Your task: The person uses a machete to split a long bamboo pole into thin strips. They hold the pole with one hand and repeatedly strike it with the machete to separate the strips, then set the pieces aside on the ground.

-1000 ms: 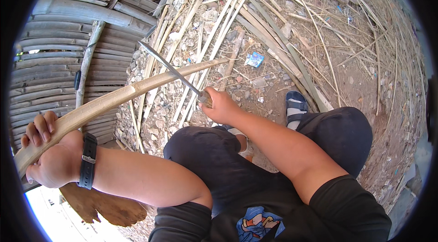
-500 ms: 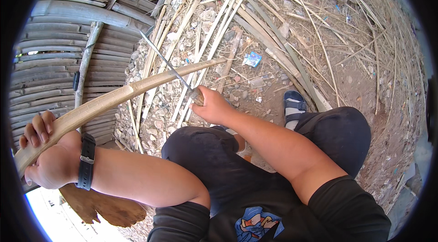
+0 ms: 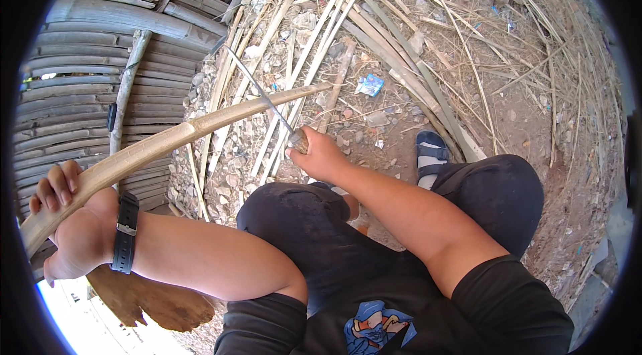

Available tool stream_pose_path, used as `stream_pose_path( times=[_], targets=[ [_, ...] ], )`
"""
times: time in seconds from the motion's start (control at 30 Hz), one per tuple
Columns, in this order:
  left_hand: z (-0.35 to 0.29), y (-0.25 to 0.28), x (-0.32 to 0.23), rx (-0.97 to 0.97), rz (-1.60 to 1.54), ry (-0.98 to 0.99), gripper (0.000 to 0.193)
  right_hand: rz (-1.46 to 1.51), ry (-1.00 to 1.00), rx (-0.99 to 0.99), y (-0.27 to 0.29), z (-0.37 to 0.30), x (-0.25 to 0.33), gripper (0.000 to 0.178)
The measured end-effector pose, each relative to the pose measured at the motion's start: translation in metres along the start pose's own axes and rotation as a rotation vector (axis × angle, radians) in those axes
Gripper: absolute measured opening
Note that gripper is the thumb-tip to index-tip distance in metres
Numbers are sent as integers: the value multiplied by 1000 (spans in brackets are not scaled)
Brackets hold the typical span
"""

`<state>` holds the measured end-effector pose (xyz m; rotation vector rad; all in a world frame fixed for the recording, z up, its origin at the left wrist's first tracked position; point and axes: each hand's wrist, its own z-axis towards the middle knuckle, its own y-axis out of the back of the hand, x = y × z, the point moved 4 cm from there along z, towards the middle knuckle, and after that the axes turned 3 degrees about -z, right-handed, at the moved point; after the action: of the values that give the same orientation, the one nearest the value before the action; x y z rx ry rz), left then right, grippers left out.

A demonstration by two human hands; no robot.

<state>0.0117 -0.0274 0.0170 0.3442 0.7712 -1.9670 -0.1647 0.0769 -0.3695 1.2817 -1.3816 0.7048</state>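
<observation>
My left hand wraps round thick end of pale curved stave, black watch strap behind it. My right hand clamped on brown handle of knife, blade crossing stave ahead-left of that hand. Beyond right hand: blue packet; past left hand, bamboo wall.

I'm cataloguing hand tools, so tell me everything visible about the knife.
The knife has a long, slim, grey, metal-looking blade and a short brown handle that looks wooden. The right hand grips the handle; the blade slants up and left, crossing over a pale, tapered pole. Whether it touches the pole is unclear.
</observation>
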Motion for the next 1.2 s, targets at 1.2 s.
stream_pose_path(
  times=[1.2],
  targets=[
    [-3, 0, 1, 18, 5, 27, 81, -36, -8, -2, 5, 2, -47, 39]
  ],
)
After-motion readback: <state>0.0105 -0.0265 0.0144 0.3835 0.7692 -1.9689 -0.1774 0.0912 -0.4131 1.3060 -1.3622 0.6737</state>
